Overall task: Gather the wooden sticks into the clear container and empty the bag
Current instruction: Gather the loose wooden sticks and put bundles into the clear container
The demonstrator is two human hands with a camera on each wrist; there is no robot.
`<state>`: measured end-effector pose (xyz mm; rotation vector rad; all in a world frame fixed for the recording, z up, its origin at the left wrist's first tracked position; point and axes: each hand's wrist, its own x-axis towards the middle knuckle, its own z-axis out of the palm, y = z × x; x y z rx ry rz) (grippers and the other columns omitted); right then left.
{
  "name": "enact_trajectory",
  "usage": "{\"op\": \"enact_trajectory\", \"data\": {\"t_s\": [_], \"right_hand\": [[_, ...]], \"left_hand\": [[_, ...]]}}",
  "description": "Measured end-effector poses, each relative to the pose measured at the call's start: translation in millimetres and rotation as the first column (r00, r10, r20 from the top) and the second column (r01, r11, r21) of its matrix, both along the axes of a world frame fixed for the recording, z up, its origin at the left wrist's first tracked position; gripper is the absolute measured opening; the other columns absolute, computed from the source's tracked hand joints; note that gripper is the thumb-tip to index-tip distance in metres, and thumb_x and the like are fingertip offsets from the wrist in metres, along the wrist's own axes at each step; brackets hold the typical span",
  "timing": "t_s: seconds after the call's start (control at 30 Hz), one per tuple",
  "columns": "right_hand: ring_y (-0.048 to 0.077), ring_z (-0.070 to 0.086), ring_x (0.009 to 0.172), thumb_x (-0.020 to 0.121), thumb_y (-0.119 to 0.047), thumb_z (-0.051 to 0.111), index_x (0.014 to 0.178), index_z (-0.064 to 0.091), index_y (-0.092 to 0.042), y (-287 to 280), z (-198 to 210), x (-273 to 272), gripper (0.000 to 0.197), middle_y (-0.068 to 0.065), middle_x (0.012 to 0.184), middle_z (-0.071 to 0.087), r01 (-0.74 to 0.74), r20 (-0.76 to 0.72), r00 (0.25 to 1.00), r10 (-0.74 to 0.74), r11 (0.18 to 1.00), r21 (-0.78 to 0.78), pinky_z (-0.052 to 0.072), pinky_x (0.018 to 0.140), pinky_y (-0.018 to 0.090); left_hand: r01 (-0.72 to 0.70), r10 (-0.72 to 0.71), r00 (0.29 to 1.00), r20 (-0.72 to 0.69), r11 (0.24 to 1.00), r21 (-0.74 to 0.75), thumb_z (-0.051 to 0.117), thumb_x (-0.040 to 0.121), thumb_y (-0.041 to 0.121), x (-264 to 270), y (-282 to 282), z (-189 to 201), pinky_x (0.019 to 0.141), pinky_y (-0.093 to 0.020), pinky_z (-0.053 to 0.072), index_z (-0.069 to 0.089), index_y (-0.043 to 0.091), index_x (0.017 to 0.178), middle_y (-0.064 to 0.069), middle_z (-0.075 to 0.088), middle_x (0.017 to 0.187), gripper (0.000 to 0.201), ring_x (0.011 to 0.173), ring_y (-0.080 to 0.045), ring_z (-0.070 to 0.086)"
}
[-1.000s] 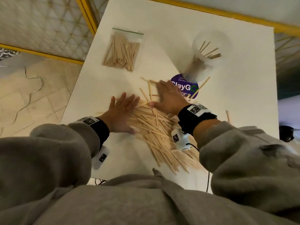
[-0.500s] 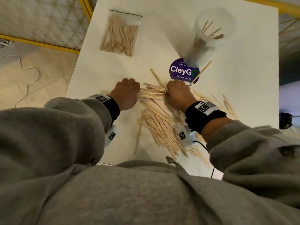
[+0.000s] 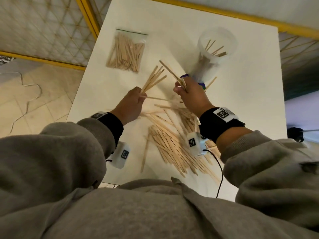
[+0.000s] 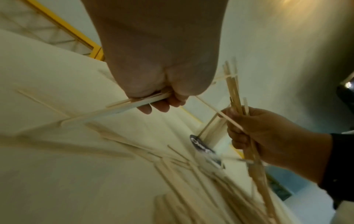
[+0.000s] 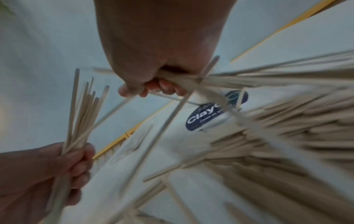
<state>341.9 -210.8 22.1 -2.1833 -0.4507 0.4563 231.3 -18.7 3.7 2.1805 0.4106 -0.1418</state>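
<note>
My left hand (image 3: 133, 104) grips a fan of several wooden sticks (image 3: 152, 80) lifted off the white table (image 3: 250, 94). Close to its right, my right hand (image 3: 191, 95) grips another bunch (image 3: 172, 74), raised just in front of the clear container (image 3: 215, 54), which stands upright with a few sticks inside. A loose pile of sticks (image 3: 172, 140) lies on the table under both wrists. The clear zip bag (image 3: 126, 50), full of sticks, lies flat at the far left. The wrist views show each fist curled round its bunch: left hand (image 4: 159, 97), right hand (image 5: 159, 84).
A round purple ClayGo sticker (image 5: 208, 115) lies on the table at the container's foot, partly hidden by my right hand. The table's left edge borders a yellow-framed mesh panel (image 3: 43, 31) and tiled floor. A black cable (image 3: 219, 171) runs from my right wrist.
Both hands went from pressing on the pile to closing round bunches of sticks and lifting them off the table, towards the container. The pile under them is thinner and more scattered.
</note>
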Motion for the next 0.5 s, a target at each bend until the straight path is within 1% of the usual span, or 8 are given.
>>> {"op": "enact_trajectory", "data": {"t_s": [0.07, 0.1, 0.13, 0.2, 0.3, 0.4, 0.47, 0.5], "right_hand": [[0.023, 0.060, 0.074, 0.081, -0.033, 0.072, 0.089, 0.060, -0.014, 9, 12, -2, 0.024, 0.007, 0.081, 0.062, 0.119, -0.082, 0.991, -0.109, 0.984, 0.131, 0.056, 0.069, 0.041], [0.025, 0.059, 0.070, 0.074, -0.039, 0.076, 0.083, 0.060, -0.020, 13, 16, -2, 0.027, 0.007, 0.076, 0.060, 0.158, -0.102, 0.984, -0.143, 0.974, 0.164, 0.056, 0.069, 0.042], [0.028, 0.057, 0.067, 0.066, -0.046, 0.078, 0.079, 0.061, -0.023, 17, 22, -3, 0.031, 0.007, 0.073, 0.056, 0.183, -0.113, 0.980, -0.164, 0.965, 0.187, 0.055, 0.069, 0.044], [0.026, 0.051, 0.063, 0.057, -0.053, 0.077, 0.077, 0.064, -0.021, 22, 30, -3, 0.040, 0.008, 0.070, 0.050, 0.241, -0.151, 0.966, -0.207, 0.935, 0.260, 0.052, 0.066, 0.047], [0.023, 0.051, 0.062, 0.060, -0.052, 0.077, 0.076, 0.065, -0.018, 22, 38, 3, 0.040, 0.005, 0.068, 0.049, 0.284, -0.184, 0.954, -0.236, 0.908, 0.309, 0.054, 0.062, 0.052], [0.020, 0.048, 0.059, 0.060, -0.043, 0.084, 0.082, 0.067, -0.013, 15, 38, 7, 0.041, 0.002, 0.063, 0.049, 0.141, -0.179, 0.979, -0.100, 0.963, 0.232, 0.045, 0.060, 0.038], [0.011, 0.046, 0.059, 0.064, -0.036, 0.086, 0.087, 0.068, -0.014, 13, 32, 4, 0.037, -0.003, 0.063, 0.048, -0.037, -0.138, 0.989, 0.045, 0.998, 0.059, 0.039, 0.061, 0.026], [0.008, 0.043, 0.057, 0.067, -0.035, 0.085, 0.088, 0.067, -0.014, 13, 28, 1, 0.034, -0.007, 0.061, 0.046, -0.116, -0.112, 0.987, 0.112, 0.993, -0.026, 0.035, 0.059, 0.025]], "left_hand": [[-0.071, 0.082, 0.995, 0.050, 0.980, -0.185, 0.039, 0.091, 0.016, 10, -14, 3, 0.076, -0.035, 0.038, 0.047, 0.015, 0.090, -0.007, 0.049, 0.089, 0.008, 0.082, -0.021, 0.045], [-0.115, 0.133, 0.989, 0.059, 0.963, -0.245, 0.038, 0.091, 0.013, 15, -22, 6, 0.074, -0.034, 0.040, 0.045, 0.015, 0.089, -0.005, 0.048, 0.084, 0.007, 0.078, -0.020, 0.046], [-0.166, 0.191, 0.980, 0.056, 0.939, -0.300, 0.037, 0.091, 0.009, 19, -28, 9, 0.069, -0.030, 0.041, 0.044, 0.013, 0.090, -0.002, 0.048, 0.079, 0.008, 0.074, -0.017, 0.046], [-0.258, 0.299, 0.954, 0.027, 0.863, -0.434, 0.033, 0.093, 0.003, 26, -39, 14, 0.061, -0.019, 0.039, 0.041, 0.011, 0.092, 0.002, 0.045, 0.077, 0.011, 0.070, -0.013, 0.044], [-0.321, 0.377, 0.926, 0.005, 0.795, -0.515, 0.032, 0.094, 0.003, 34, -41, 19, 0.053, -0.012, 0.039, 0.040, 0.009, 0.094, 0.002, 0.045, 0.077, 0.010, 0.067, -0.012, 0.043], [-0.376, 0.426, 0.904, -0.031, 0.758, -0.533, 0.034, 0.096, 0.009, 38, -38, 21, 0.056, -0.020, 0.038, 0.042, 0.012, 0.093, 0.001, 0.046, 0.075, 0.009, 0.064, -0.011, 0.045], [-0.390, 0.445, 0.894, -0.049, 0.721, -0.573, 0.035, 0.096, 0.010, 41, -40, 25, 0.058, -0.022, 0.040, 0.043, 0.012, 0.095, 0.001, 0.047, 0.075, 0.008, 0.063, -0.011, 0.046], [-0.388, 0.445, 0.894, -0.053, 0.711, -0.587, 0.036, 0.095, 0.010, 43, -42, 28, 0.059, -0.023, 0.041, 0.044, 0.012, 0.094, 0.000, 0.047, 0.076, 0.008, 0.063, -0.011, 0.047]]}}
